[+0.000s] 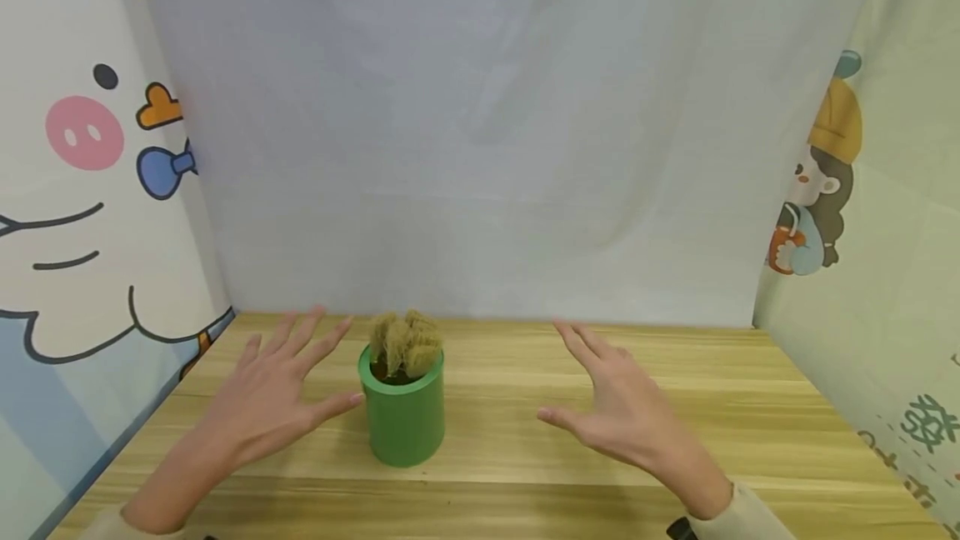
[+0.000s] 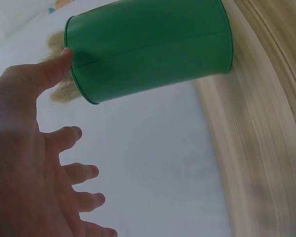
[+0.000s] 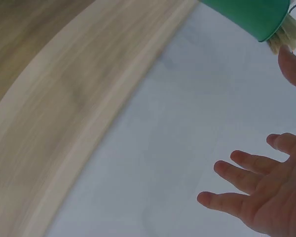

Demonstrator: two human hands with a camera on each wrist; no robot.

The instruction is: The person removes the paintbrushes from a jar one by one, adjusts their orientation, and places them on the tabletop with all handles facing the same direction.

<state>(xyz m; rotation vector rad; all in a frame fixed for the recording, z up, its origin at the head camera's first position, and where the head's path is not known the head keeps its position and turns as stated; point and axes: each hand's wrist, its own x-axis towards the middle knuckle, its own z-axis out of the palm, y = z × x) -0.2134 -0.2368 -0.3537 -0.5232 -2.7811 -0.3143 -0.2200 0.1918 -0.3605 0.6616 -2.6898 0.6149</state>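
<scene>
A green cylindrical container stands upright on the wooden table, left of centre. Tan bristly tufts, like brush heads, stick up above its rim; whatever lies below them is hidden inside. My left hand is spread just left of the container, its thumb tip close to the rim in the head view. In the left wrist view the green container is seen from the side, with the thumb overlapping its rim end. Over the table's right half, my right hand is held with fingers extended and thumb apart, holding nothing.
The wood-grain table top reaches back to a pale hanging cloth. A panel with a cartoon bird borders the left side. Another panel with a cartoon figure borders the right.
</scene>
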